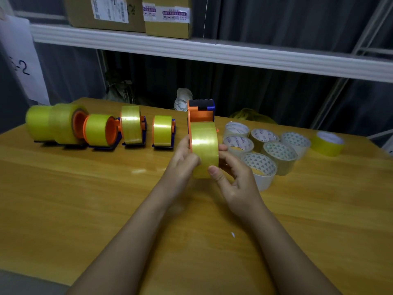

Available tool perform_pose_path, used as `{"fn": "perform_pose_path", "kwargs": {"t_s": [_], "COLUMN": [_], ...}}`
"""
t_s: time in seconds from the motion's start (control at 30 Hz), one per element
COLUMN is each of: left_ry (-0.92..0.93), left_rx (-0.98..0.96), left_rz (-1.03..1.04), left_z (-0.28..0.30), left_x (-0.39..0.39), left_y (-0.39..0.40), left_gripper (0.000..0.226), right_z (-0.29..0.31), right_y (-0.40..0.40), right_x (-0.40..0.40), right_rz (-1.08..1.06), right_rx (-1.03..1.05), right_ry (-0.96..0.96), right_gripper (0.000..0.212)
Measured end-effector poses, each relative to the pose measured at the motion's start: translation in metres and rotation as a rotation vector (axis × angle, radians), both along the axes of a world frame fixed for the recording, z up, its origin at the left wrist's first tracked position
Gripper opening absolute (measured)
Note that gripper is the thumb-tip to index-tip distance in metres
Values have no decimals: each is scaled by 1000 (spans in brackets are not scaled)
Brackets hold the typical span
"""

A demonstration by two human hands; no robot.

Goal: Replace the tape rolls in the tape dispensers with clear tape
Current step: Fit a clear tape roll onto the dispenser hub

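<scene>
I hold an orange and blue tape dispenser (201, 112) upright above the wooden table (106, 199). A yellow tape roll (205, 149) sits in it. My left hand (184, 159) grips the roll's left side. My right hand (231, 173) grips its right side, thumb on the front of the roll. Several clear tape rolls (263, 154) lie flat on the table just right of my hands. Several other dispensers (133, 126) loaded with yellow tape stand in a row to the left.
A loose yellow tape roll (327, 143) lies at the far right of the table. A white shelf (212, 52) with cardboard boxes (168, 15) runs overhead behind the table. Crumpled bags (182, 99) lie beyond the table's back edge.
</scene>
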State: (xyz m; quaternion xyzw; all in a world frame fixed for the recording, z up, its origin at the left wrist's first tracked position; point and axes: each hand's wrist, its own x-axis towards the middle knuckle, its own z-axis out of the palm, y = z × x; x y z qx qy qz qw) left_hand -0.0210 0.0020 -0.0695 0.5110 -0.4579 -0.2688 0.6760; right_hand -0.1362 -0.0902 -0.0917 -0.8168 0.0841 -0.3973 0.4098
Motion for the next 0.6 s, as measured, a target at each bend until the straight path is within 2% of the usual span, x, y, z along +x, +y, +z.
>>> {"fn": "perform_pose_path", "kwargs": {"t_s": [0.2,0.3,0.37,0.5,0.6], "left_ry": [-72,-58,-23,18,47], "left_rx": [-15,-17,-18,-24,-25], "left_rz": [-9,-7,0,18,41], "left_z": [0,0,-2,-1,0], "left_x": [-2,-1,0,-2,-2], "left_y": [2,2,1,1,0], "left_gripper": [59,69,78,80,77], "right_z": [-1,-1,-2,-1,2], "right_y": [0,-1,-1,-2,-4], "right_x": [0,0,0,0,-3], "right_rz": [3,-10,-22,-41,-167], "right_rx": [39,31,-7,-58,-185], "right_ry": [-34,-35,-26,-19,-55], "right_gripper": [42,42,38,35,36]}}
